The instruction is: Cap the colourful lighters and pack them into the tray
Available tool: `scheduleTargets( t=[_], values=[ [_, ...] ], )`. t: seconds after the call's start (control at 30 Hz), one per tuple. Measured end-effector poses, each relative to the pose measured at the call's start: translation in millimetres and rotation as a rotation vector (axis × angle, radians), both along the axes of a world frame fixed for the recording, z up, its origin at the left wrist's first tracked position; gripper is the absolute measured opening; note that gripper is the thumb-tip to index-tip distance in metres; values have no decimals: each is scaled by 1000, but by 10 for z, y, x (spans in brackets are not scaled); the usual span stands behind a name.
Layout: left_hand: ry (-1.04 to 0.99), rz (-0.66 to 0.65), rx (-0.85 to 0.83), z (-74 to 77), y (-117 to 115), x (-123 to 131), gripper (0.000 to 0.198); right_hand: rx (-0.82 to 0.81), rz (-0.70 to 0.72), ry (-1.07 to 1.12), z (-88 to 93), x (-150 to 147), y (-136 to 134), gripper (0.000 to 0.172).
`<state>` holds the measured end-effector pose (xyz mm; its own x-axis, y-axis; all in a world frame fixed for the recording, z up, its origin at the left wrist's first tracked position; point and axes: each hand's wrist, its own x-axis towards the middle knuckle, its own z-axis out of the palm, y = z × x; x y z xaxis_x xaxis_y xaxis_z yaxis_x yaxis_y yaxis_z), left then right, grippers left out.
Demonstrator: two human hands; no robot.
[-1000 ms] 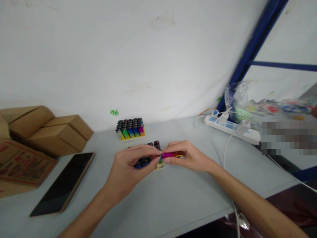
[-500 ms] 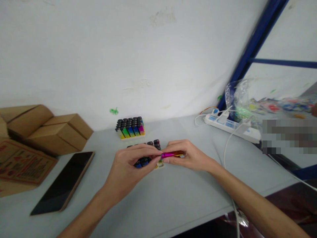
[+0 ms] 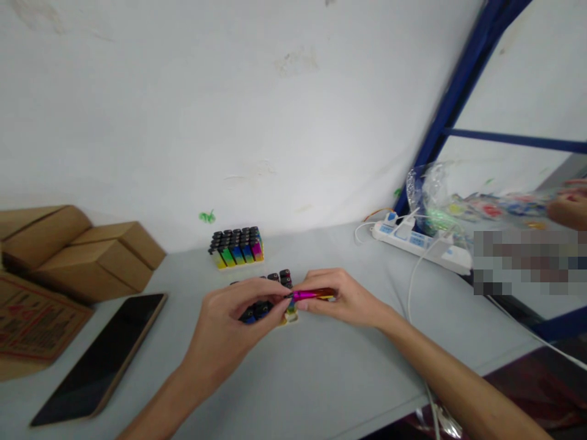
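Right hand [image 3: 347,298] grasps the lighter [image 3: 306,294] by its body and left hand [image 3: 224,319] pinches its tip, sideways at the right end of the tray [image 3: 292,318], where a steady, light hold should avoid knocking the black-topped lighters [image 3: 285,274] close by.

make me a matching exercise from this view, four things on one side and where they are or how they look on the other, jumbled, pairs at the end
Things
1. pink lighter
2. phone
3. power strip
4. far block of lighters

Places and looks
A. white, with plugs in it
B. upright in close rows
C. between the left hand and the right hand
D. lying flat, dark screen up, near cardboard boxes

Pairs
1-C
2-D
3-A
4-B
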<state>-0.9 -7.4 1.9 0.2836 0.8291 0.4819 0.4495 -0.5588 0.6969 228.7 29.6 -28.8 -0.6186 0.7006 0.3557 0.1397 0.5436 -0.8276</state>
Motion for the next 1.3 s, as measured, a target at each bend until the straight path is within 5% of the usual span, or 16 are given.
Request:
scheduleTargets(
  t=[0.7, 1.3],
  values=[
    [-134, -29, -24, -53, 0, 14, 11, 119, -32, 52, 0, -14, -29, 23],
    [-326, 2, -164, -136, -54, 85, 11, -81, 47, 163, -35, -55, -58, 21]
  ],
)
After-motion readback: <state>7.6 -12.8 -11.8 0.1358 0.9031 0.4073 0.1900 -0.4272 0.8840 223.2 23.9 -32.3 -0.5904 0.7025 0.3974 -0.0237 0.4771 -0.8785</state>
